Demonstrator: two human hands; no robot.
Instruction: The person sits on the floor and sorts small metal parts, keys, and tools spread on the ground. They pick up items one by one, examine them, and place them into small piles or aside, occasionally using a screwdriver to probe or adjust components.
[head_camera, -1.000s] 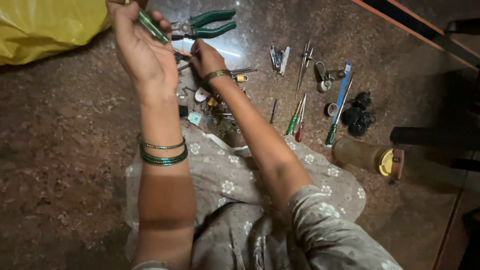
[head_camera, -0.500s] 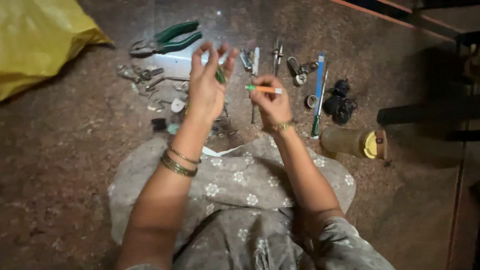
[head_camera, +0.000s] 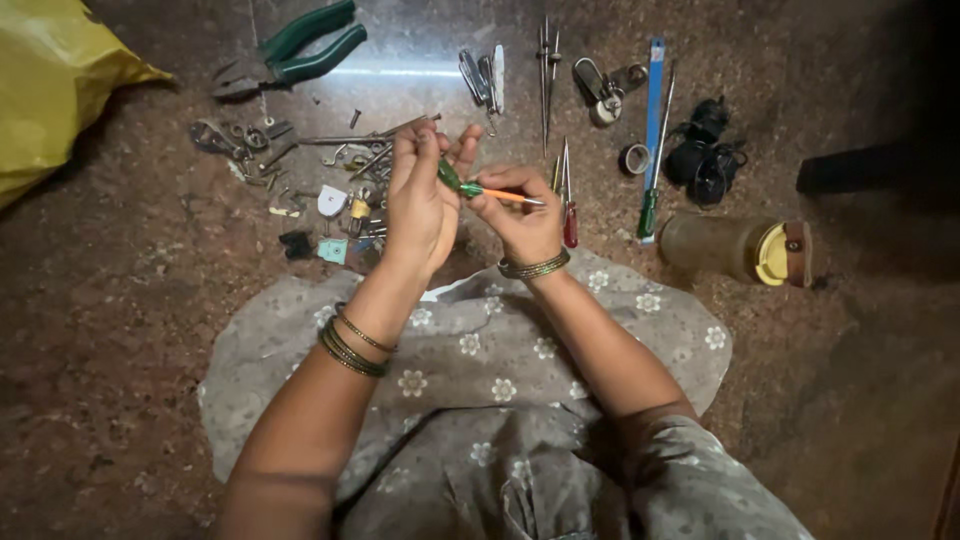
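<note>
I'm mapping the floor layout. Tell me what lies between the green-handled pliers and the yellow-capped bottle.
In the head view, between the pliers and the bottle lie loose small metal parts, the person's hands joined on a green-and-orange tool, and screwdrivers.

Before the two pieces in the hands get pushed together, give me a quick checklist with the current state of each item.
1. Left hand has a grip on the dark green handle piece: ok.
2. Right hand has a grip on the slim orange shaft with a green end: ok.
3. The two pieces meet end to end between the hands: ok, they touch.
4. Pieces fully seated in each other: cannot tell, the joint is too small to see.
5. Red-handled screwdriver on the speckled stone floor lies just beyond the right hand: not ok, close.
6. Green-handled pliers lie well away: ok.
</note>
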